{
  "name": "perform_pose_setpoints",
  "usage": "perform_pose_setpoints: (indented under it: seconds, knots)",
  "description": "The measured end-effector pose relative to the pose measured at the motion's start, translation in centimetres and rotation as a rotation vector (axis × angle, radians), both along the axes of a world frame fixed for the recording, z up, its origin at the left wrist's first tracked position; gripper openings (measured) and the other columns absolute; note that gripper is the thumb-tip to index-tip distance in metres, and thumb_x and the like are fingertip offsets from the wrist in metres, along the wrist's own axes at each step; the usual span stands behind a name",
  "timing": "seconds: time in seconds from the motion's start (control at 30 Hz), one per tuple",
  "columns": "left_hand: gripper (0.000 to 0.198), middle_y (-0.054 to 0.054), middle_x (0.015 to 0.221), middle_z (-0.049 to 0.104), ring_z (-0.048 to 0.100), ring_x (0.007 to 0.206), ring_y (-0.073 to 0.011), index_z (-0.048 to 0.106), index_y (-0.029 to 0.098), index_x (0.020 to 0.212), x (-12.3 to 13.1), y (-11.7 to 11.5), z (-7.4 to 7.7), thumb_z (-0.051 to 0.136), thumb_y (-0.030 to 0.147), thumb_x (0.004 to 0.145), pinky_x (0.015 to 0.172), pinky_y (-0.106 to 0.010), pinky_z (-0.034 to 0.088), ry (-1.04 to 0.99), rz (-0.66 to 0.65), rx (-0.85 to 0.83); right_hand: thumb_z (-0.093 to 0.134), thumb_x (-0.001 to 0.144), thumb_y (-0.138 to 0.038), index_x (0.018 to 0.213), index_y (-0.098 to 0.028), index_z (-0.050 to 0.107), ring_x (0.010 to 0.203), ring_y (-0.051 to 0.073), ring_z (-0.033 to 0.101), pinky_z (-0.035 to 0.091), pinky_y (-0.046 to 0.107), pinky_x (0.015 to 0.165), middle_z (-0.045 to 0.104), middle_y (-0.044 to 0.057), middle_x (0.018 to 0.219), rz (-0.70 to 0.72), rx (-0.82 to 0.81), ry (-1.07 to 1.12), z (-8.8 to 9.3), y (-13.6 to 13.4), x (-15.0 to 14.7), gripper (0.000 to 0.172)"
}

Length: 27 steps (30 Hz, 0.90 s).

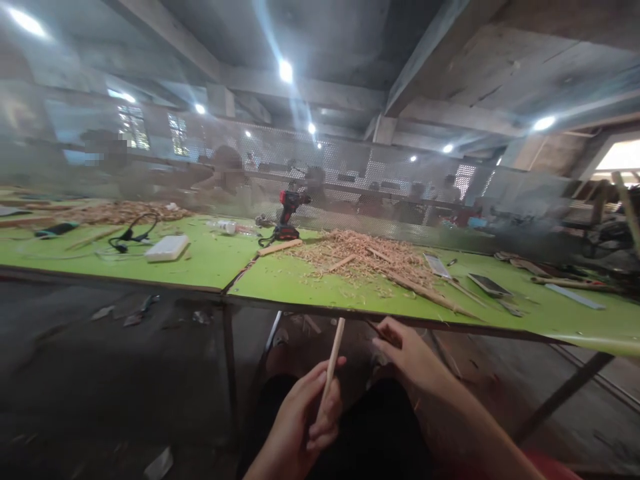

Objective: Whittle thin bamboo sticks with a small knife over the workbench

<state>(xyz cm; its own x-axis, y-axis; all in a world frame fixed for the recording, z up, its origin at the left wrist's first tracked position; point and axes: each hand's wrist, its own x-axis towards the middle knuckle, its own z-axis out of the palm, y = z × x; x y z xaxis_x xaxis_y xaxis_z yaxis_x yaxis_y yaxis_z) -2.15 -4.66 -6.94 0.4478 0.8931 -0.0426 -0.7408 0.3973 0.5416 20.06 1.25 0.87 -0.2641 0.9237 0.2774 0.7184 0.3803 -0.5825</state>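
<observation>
My left hand [305,417] is closed around a thin pale wooden stick [334,350] that points up toward the edge of the green table [210,263]. My right hand [407,353] is curled just to the right of the stick, pinching a thin dark tool [376,328] whose tip sits close to the stick. Both hands hover over my lap, below the table's front edge. A heap of wood shavings [365,257] lies on the table straight ahead, with long carved sticks [430,293] at its right side.
A red and black cordless drill [289,215] stands behind the shavings. A white box [167,247], a black cable [133,235] and a plastic bottle [230,227] lie on the left. Flat blades and a phone [489,285] lie to the right. Other people sit beyond a mesh screen.
</observation>
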Motion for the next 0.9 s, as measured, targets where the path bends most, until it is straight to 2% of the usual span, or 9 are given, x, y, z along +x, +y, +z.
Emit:
perform_pose_setpoints:
  seconds: [0.03, 0.13, 0.2, 0.27, 0.47, 0.6, 0.8, 0.83, 0.9]
  knots:
    - [0.050, 0.007, 0.063, 0.052, 0.022, 0.040, 0.0004, 0.071, 0.015, 0.118, 0.1, -0.1, 0.1, 0.088, 0.041, 0.078, 0.036, -0.015, 0.011, 0.017, 0.010, 0.004, 0.053, 0.097, -0.040, 0.088, -0.020, 0.066, 0.074, 0.019, 0.064, 0.052, 0.030, 0.070, 0.068, 0.002, 0.078, 0.024, 0.003, 0.016, -0.6, -1.0, -0.9, 0.026]
    - [0.060, 0.006, 0.068, 0.057, 0.023, 0.039, 0.0009, 0.068, 0.019, 0.124, 0.1, -0.3, 0.4, 0.091, 0.046, 0.075, 0.037, -0.015, 0.012, 0.065, 0.055, 0.007, 0.047, 0.103, -0.035, 0.119, -0.024, 0.073, 0.092, 0.020, 0.070, 0.055, 0.031, 0.085, 0.072, 0.006, 0.101, 0.102, 0.065, -0.056, -1.3, -3.2, -3.0, 0.032]
    - [0.068, 0.006, 0.070, 0.058, 0.024, 0.039, 0.0007, 0.065, 0.022, 0.132, -0.1, -0.5, 0.8, 0.092, 0.046, 0.074, 0.038, -0.015, 0.013, 0.082, 0.090, 0.002, 0.045, 0.105, -0.029, 0.136, -0.029, 0.070, 0.092, 0.018, 0.070, 0.055, 0.028, 0.082, 0.071, 0.006, 0.103, 0.128, 0.143, -0.183, -1.4, -3.7, -3.4, 0.041]
    - [0.072, 0.006, 0.070, 0.057, 0.024, 0.041, 0.0003, 0.062, 0.025, 0.139, -0.3, -0.6, 1.2, 0.091, 0.043, 0.075, 0.039, -0.014, 0.014, 0.088, 0.095, -0.006, 0.042, 0.106, -0.025, 0.143, -0.030, 0.067, 0.087, 0.018, 0.070, 0.054, 0.026, 0.076, 0.070, 0.007, 0.099, 0.108, 0.268, -0.315, -1.4, -3.4, -3.1, 0.045]
    - [0.065, 0.010, 0.066, 0.042, 0.017, 0.046, -0.0012, 0.058, 0.024, 0.145, -0.6, -0.9, 1.9, 0.083, 0.033, 0.085, 0.039, -0.011, 0.012, 0.030, -0.016, -0.009, 0.045, 0.103, -0.020, 0.146, -0.029, 0.065, 0.070, 0.016, 0.064, 0.047, 0.026, 0.061, 0.070, 0.006, 0.091, 0.117, 0.599, -0.630, -1.0, -1.3, -0.6, 0.048]
    - [0.063, 0.011, 0.066, 0.034, 0.010, 0.048, -0.0025, 0.057, 0.023, 0.146, -0.9, -0.8, 1.5, 0.080, 0.032, 0.088, 0.037, -0.010, 0.010, 0.019, -0.096, -0.004, 0.050, 0.099, -0.015, 0.144, -0.028, 0.066, 0.069, 0.015, 0.059, 0.041, 0.024, 0.061, 0.068, 0.004, 0.085, 0.137, 0.729, -0.753, 0.0, -0.8, 0.5, 0.049]
    - [0.062, 0.010, 0.067, 0.032, 0.008, 0.050, -0.0030, 0.053, 0.024, 0.150, -1.6, 0.0, 1.2, 0.076, 0.034, 0.093, 0.038, -0.008, 0.008, 0.108, -0.112, 0.013, 0.049, 0.099, -0.012, 0.138, -0.029, 0.070, 0.067, 0.015, 0.061, 0.038, 0.025, 0.059, 0.071, 0.003, 0.082, 0.173, 0.750, -0.851, 0.4, 0.2, 1.0, 0.047]
    - [0.062, 0.010, 0.067, 0.032, 0.009, 0.050, -0.0029, 0.055, 0.024, 0.149, -1.8, -0.1, 1.1, 0.076, 0.034, 0.092, 0.038, -0.008, 0.008, 0.120, -0.123, 0.018, 0.049, 0.098, -0.011, 0.138, -0.030, 0.070, 0.066, 0.015, 0.062, 0.038, 0.024, 0.057, 0.072, 0.003, 0.083, 0.152, 0.734, -0.868, 0.5, 0.8, 1.3, 0.049]
    - [0.059, 0.010, 0.066, 0.033, 0.011, 0.049, -0.0027, 0.058, 0.022, 0.146, -2.1, -0.6, 1.0, 0.077, 0.035, 0.091, 0.038, -0.009, 0.009, 0.133, -0.185, 0.042, 0.048, 0.096, -0.007, 0.136, -0.029, 0.072, 0.063, 0.015, 0.063, 0.036, 0.024, 0.053, 0.075, 0.005, 0.082, 0.017, 0.656, -0.892, 1.0, 2.2, 2.5, 0.051]
